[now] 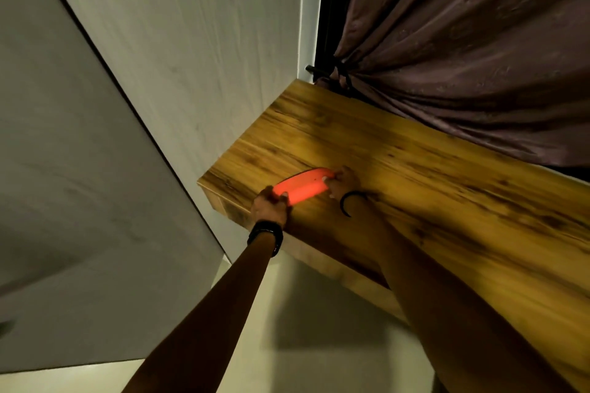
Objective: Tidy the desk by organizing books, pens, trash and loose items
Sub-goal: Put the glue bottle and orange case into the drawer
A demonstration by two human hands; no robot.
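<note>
On desk (415, 169): 1 orange item (301, 187), 2 gripping hands.

Orange flat object (301, 188), elongated with rounded ends, lying on the wooden desk (431, 175) near its left end, centre of the frame. It runs diagonally, lower left to upper right. Its surface glows brightly; finer detail is blurred and its identity cannot be told.

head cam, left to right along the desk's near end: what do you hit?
White wall → left hand → orange item held at both ends → right hand → bare wooden desk → dark curtain.
</note>
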